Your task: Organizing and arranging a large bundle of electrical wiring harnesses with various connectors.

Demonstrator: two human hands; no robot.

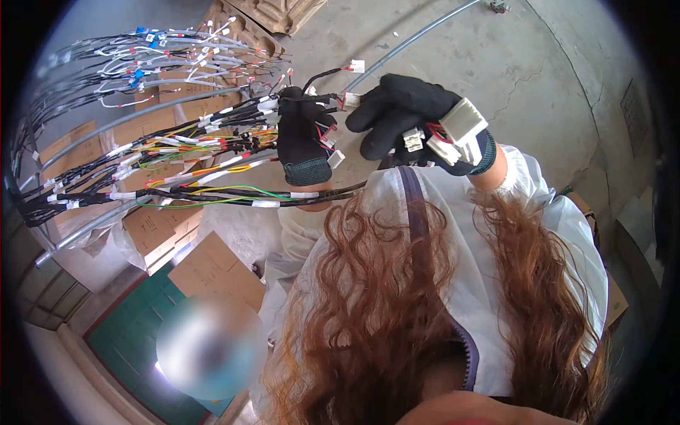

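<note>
My left hand (304,131), in a black glove, is closed around black cables at the right end of a wire harness (212,131). Small white plugs on thin red and black leads stick out around it, one plug (356,66) above and another (336,159) by the cuff. To its right, my right hand (407,113), also black-gloved, has its fingers curled. Several white connectors, among them a large block connector (463,121) and a smaller one (413,139), lie against its palm side. A white plug (350,101) sits at its fingertips; whether they touch it I cannot tell.
Many more wires (134,60) with white and blue plugs hang over grey rack tubes (92,230) at the left. Below stand cardboard boxes (216,269). A grey tube (411,46) runs toward the top right above the concrete floor (545,92). Brown moulded trays (280,14) lie at the top.
</note>
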